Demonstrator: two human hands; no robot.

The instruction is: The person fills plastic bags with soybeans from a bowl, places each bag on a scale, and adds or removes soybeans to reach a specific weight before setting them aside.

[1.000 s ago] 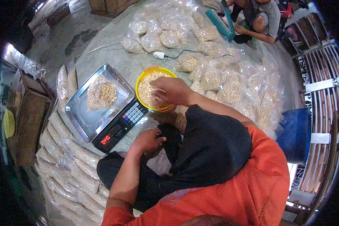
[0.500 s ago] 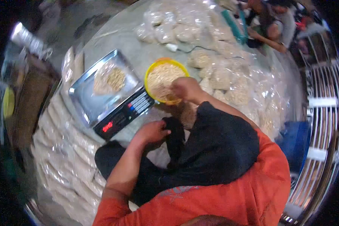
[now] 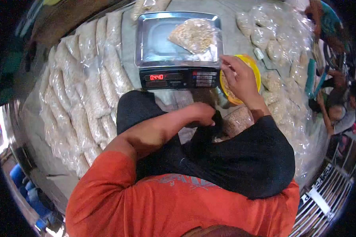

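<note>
My right hand (image 3: 242, 77) hovers at the left rim of a yellow basin (image 3: 256, 75) of pale pieces. Its fingers and thumb are bent together beside the scale's edge; whatever lies between them is too small to make out. On the steel pan of the digital scale (image 3: 158, 53) rests a clear plastic bag (image 3: 194, 35) partly filled with the same pale pieces. The red display reads 0.440. My left hand (image 3: 205, 113) is curled against the black trouser leg (image 3: 203, 132), its fingertips mostly hidden. A filled clear bag (image 3: 238, 121) sits beside that leg.
Long filled bags (image 3: 83, 91) lie stacked on the left. More filled bags (image 3: 271, 37) cover the floor on the right, with a white plug and dark cord (image 3: 259, 54) among them. Another person's arm (image 3: 324, 110) and a teal object (image 3: 310, 77) show at far right.
My view has turned, so the scale now sits straight ahead. My right hand has come out of the basin's contents toward the scale. The left hand stays by the trouser leg.
</note>
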